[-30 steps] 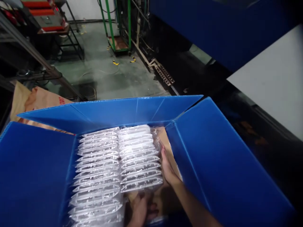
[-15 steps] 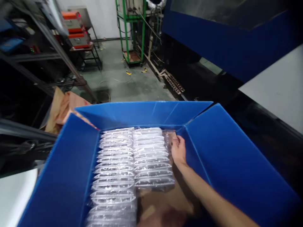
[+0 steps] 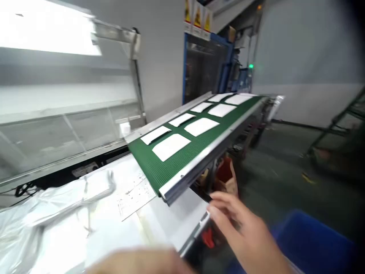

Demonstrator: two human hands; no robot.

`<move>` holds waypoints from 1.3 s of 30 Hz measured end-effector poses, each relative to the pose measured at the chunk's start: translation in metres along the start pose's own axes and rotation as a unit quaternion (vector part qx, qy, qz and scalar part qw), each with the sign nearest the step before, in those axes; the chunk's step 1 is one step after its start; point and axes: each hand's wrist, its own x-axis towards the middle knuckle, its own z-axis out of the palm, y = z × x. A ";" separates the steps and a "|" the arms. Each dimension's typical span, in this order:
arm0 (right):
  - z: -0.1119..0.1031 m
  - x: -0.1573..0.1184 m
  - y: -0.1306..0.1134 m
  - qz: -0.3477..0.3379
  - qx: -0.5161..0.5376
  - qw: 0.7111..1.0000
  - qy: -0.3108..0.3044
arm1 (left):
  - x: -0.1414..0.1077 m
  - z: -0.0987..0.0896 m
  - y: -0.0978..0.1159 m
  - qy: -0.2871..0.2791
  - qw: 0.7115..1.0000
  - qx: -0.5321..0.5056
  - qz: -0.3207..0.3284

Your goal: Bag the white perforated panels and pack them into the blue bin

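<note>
My right hand point(image 3: 242, 228) is raised by the right edge of the white worktable point(image 3: 182, 217), its fingers apart and curved, with nothing seen between them. At the bottom edge my left hand point(image 3: 142, 262) is a blur over the table, and its fingers cannot be made out. Beyond the table a green conveyor belt point(image 3: 151, 171) slopes up and away. It carries two rows of white flat pieces, the nearest a wide one point(image 3: 171, 146) and a narrower one point(image 3: 156, 134). On the table lie a printed sheet point(image 3: 135, 196) and clear plastic bags point(image 3: 62, 198) at the left.
A bright lamp point(image 3: 48, 26) hangs at the upper left. The blue box point(image 3: 310, 243) stands low at the right. A brown paper bag point(image 3: 229, 177) is under the conveyor. A green metal frame point(image 3: 336, 118) is at the far right.
The view has swung from inside the blue box with its wrapped pieces to the table and conveyor. My right hand has left the box's inner side.
</note>
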 end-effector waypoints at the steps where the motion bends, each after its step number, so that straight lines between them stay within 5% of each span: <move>1: 0.021 0.028 -0.020 -0.031 -0.048 0.998 -0.040 | -0.013 -0.040 -0.010 0.058 0.998 0.004 -0.001; 3: 0.063 0.084 -0.053 -0.077 -0.189 0.974 -0.095 | -0.026 -0.116 -0.035 0.186 0.982 0.024 -0.009; 4: 0.083 0.111 -0.067 -0.084 -0.235 0.962 -0.112 | -0.024 -0.151 -0.048 0.322 0.940 0.105 -0.042; 5: 0.103 0.137 -0.077 -0.084 -0.269 0.952 -0.122 | -0.018 -0.182 -0.061 0.389 0.909 0.140 -0.055; 9: 0.169 0.216 -0.097 -0.064 -0.357 0.921 -0.143 | 0.036 -0.271 -0.110 0.464 0.858 0.214 -0.045; 14: 0.203 0.254 -0.093 -0.031 -0.395 0.907 -0.140 | 0.091 -0.316 -0.161 0.483 0.844 0.232 -0.027; 20: 0.172 0.256 -0.106 -0.005 -0.337 0.940 -0.051 | 0.078 -0.337 -0.177 0.545 0.826 0.147 -0.003; 25: 0.140 0.221 -0.111 -0.014 -0.223 0.975 0.020 | 0.000 -0.298 -0.149 0.577 0.816 0.020 0.034; 30: 0.151 0.130 -0.145 -0.125 -0.182 0.959 0.180 | -0.136 -0.202 -0.158 0.432 0.888 -0.154 0.012; 34: 0.209 0.001 -0.149 -0.295 -0.209 0.910 0.204 | -0.246 -0.107 -0.197 0.326 0.891 -0.312 -0.038; 39: 0.312 -0.172 -0.112 -0.505 -0.222 0.830 0.082 | -0.361 -0.003 -0.243 0.240 0.808 -0.534 -0.064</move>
